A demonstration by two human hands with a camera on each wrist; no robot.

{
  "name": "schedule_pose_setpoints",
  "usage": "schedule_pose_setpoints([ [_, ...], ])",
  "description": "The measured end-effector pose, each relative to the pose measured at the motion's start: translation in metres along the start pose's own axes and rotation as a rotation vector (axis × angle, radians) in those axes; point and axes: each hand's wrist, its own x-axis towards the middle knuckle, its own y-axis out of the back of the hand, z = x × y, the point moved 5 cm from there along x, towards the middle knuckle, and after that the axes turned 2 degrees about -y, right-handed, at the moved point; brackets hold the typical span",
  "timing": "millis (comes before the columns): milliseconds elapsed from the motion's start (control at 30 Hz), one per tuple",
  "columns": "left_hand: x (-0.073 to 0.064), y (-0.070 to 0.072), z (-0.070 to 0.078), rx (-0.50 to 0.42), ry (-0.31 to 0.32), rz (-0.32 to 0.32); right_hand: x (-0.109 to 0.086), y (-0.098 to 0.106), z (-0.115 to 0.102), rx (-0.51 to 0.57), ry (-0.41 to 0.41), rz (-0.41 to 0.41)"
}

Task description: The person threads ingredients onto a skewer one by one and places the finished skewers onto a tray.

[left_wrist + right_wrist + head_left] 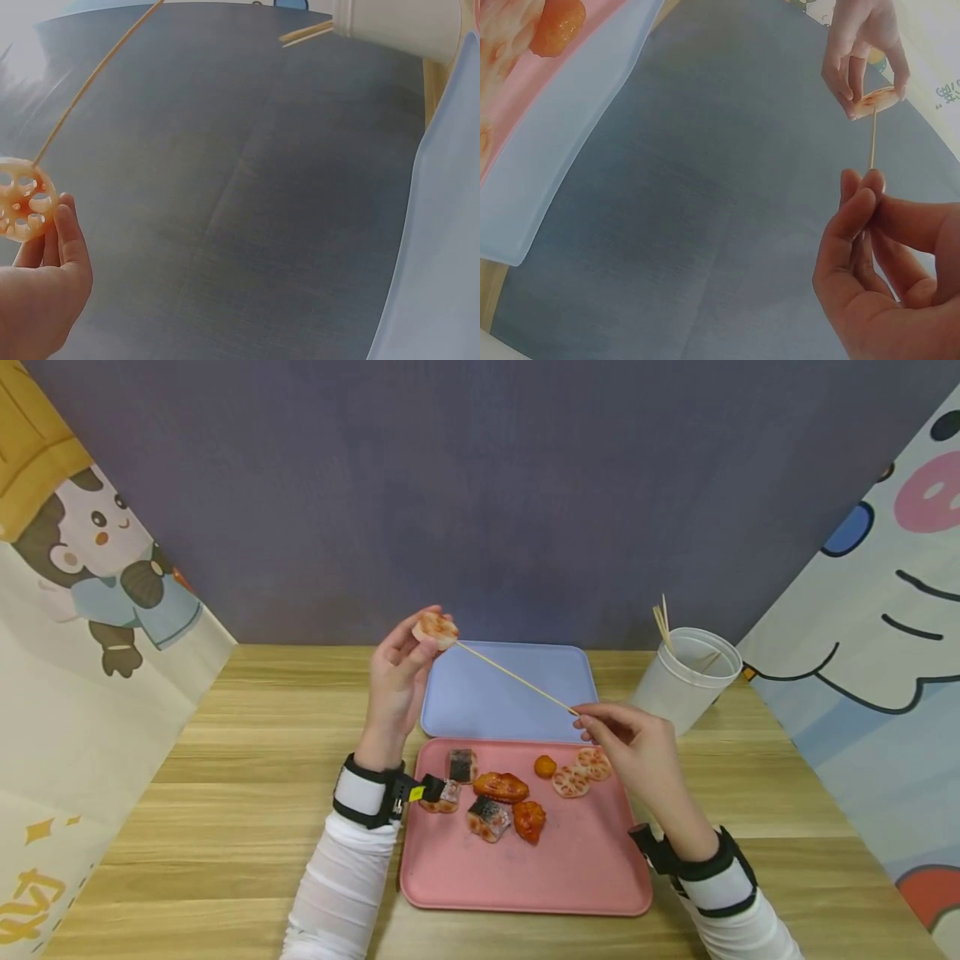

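A lotus root slice [437,631] is pinched between the thumb and fingers of my left hand [393,685], raised above the blue tray. My right hand [637,747] pinches a thin wooden skewer [517,678] near its other end. From there the skewer slants up to the slice; in the left wrist view its tip meets the rim of the slice [26,206]. How deep the tip sits is hidden. Under the hands, the pink tray [525,885] bears two more lotus slices [571,782], an orange ball [545,767], glazed wing-like pieces [501,787] and several dark-skinned chunks [488,819].
Behind the pink tray lies a pale blue tray [487,706], their edges meeting. A white cup [667,689] with several skewers [661,625] stands at the back right, close to my right hand. A grey panel [480,485] rises behind the wooden table [247,777].
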Motion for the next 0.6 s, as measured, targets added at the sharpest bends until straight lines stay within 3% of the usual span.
schedule_pose_setpoints([
  [600, -0.0021, -0.0024, -0.0001, -0.057, 0.014, -0.048, 0.0017, 0.0043, -0.0007, -0.009, 0.025, 0.043],
])
